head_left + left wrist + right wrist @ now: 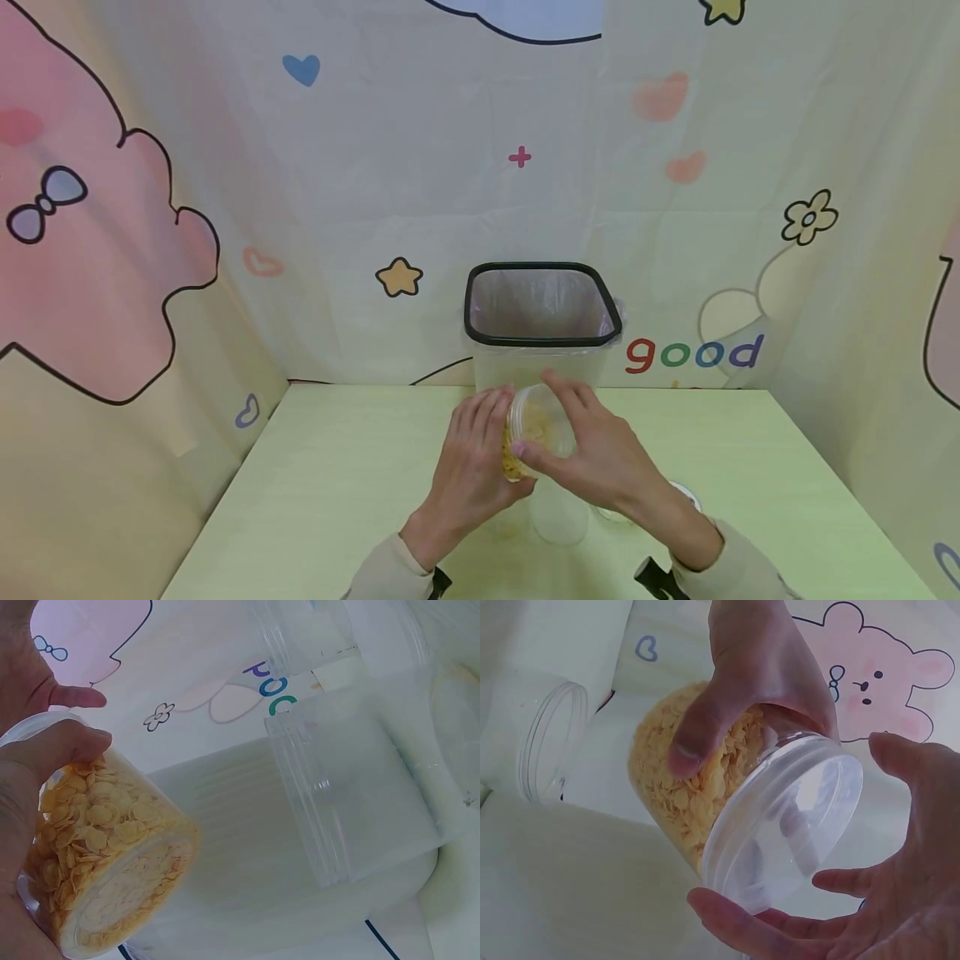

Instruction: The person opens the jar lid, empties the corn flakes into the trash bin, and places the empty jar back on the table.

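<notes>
Tilted on its side in the air is a clear plastic jar (97,825) of thin yellow flakes, with a translucent screw lid (795,817) on its mouth. My left hand (474,454) grips the jar's body, thumb on one side and fingers on the other. Around the lid end is my right hand (600,446), its thumb and fingers spread wide. In the right wrist view one right fingertip (705,900) is right at the lid's lower rim, while the upper digit stands off from it. The lid's flat top faces the right palm.
Clear jars stand on the pale table (337,500) below my hands, one clear jar (558,512) in front and another jar (615,515) partly hidden by my right forearm. Behind them is a bin (543,342) with a black rim and a plastic liner, close to the printed curtain.
</notes>
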Tool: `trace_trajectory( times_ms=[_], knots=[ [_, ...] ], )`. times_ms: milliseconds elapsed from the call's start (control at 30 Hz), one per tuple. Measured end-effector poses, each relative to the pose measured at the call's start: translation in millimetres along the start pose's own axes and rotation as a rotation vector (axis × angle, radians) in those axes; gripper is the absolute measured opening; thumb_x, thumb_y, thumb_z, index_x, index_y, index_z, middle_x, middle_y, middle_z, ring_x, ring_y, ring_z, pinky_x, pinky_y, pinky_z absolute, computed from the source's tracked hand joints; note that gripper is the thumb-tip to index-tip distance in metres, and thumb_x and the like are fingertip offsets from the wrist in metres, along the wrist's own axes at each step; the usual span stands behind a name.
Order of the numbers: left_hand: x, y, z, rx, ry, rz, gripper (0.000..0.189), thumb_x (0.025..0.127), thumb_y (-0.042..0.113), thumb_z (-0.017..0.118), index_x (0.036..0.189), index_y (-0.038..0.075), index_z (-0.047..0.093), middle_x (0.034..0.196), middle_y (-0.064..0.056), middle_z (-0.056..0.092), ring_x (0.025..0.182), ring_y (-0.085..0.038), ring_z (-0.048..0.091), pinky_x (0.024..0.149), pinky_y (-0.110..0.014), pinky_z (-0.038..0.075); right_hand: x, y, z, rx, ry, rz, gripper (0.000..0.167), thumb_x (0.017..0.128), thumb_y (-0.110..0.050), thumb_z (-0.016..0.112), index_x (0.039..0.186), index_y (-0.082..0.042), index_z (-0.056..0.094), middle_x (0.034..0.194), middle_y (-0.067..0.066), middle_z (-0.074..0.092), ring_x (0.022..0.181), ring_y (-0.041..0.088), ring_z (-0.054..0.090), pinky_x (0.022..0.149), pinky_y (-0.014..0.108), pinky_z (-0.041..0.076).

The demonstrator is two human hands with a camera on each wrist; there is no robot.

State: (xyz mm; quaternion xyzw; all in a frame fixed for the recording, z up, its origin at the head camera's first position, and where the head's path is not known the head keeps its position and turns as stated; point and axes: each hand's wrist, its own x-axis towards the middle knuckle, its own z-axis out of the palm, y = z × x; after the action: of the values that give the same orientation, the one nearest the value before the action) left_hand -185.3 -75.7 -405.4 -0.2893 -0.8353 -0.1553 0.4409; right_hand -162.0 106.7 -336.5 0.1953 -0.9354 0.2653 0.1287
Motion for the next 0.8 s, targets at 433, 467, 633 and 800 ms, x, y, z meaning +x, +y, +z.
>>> trace_trajectory(
  times_ms=[433, 467, 633, 800],
  knots=[
    [0.5, 0.9, -3.0, 0.017, -0.005, -0.001, 0.106, 0.052, 0.044, 0.09, 0.138, 0.003, 0.043, 0.134, -0.009, 0.054, 0.122, -0.025, 0.051, 0.105, -0.04, 0.045, 0.9, 2.5, 2.0, 0.046, 0.063, -0.145, 0.076, 0.078, -0.051, 0.075, 0.143, -0.024, 0.046, 0.137, 0.004, 0.052, 0.098, 0.026, 0.066, 0.078, 0.042, 0.055],
    [0.5, 0.8, -3.5, 0.011, -0.006, -0.004, 0.105, 0.053, 0.044, 0.089, 0.138, 0.003, 0.043, 0.134, -0.009, 0.054, 0.122, -0.025, 0.051, 0.105, -0.041, 0.045, 0.9, 3.0, 1.5, 0.055, 0.063, -0.163, 0.076, 0.078, -0.049, 0.076, 0.142, -0.024, 0.047, 0.138, 0.004, 0.052, 0.096, 0.025, 0.066, 0.076, 0.037, 0.055],
    [0.4, -0.5, -4.5, -0.023, 0.009, -0.002, 0.104, 0.054, 0.042, 0.088, 0.138, 0.003, 0.043, 0.134, -0.01, 0.055, 0.121, -0.026, 0.052, 0.104, -0.042, 0.046, 1.6, 6.4, -0.4, 0.09, 0.058, -0.249, 0.075, 0.075, -0.042, 0.08, 0.141, -0.023, 0.049, 0.139, 0.002, 0.049, 0.092, 0.02, 0.064, 0.065, 0.024, 0.053],
    [0.2, -1.6, -5.4, -0.04, 0.018, -0.003, 0.099, 0.056, 0.04, 0.084, 0.139, 0.003, 0.043, 0.134, -0.01, 0.055, 0.121, -0.026, 0.052, 0.102, -0.043, 0.047, 3.3, 8.0, -2.6, 0.059, 0.069, -0.347, 0.076, 0.074, -0.039, 0.082, 0.141, -0.024, 0.049, 0.141, 0.002, 0.048, 0.111, 0.023, 0.062, 0.082, 0.039, 0.056]
  ],
)
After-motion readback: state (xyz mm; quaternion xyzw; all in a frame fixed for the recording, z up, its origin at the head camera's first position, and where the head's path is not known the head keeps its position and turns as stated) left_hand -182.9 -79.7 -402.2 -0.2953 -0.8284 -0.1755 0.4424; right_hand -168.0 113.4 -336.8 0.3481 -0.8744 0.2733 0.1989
